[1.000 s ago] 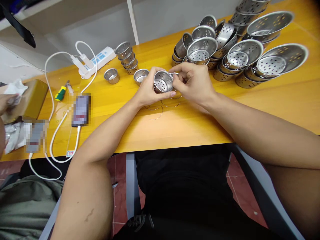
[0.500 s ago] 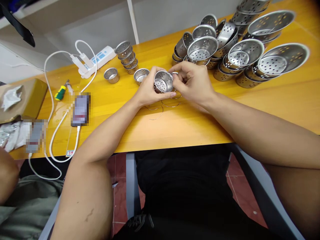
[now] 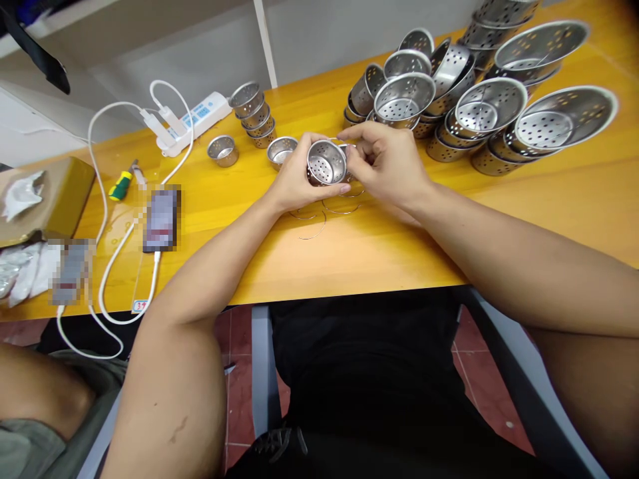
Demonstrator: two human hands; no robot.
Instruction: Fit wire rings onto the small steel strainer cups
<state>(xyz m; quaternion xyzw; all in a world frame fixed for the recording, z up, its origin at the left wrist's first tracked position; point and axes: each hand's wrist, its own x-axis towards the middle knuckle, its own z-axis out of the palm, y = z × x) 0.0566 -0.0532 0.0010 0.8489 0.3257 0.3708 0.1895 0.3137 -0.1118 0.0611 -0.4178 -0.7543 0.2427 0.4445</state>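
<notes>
My left hand (image 3: 299, 174) is wrapped round a small perforated metal cup (image 3: 326, 163), its open top tilted toward me. At the cup's right rim, the bent thumb and index finger of my right hand (image 3: 382, 156) pinch a thin metal wire (image 3: 335, 139), most of it hidden by the fingers. Several thin curved wires (image 3: 313, 237) lie on the table just below the hands. Another perforated cup (image 3: 282, 150) stands behind my left hand, partly covered by it.
Stacked perforated cups (image 3: 404, 100) crowd the back right, with larger ones (image 3: 546, 130) farther right. At the left are a small cup stack (image 3: 253, 113), a single cup (image 3: 223, 151), a power strip (image 3: 200, 120), white cables, phones (image 3: 160, 219), and a green-yellow screwdriver (image 3: 120, 186). Someone's leg (image 3: 40, 392) shows lower left.
My right thumb and index finger have shifted slightly at the cup's rim, and a bit of wire now shows by the index fingertip. At lower left, the other person's leg has moved farther into view.
</notes>
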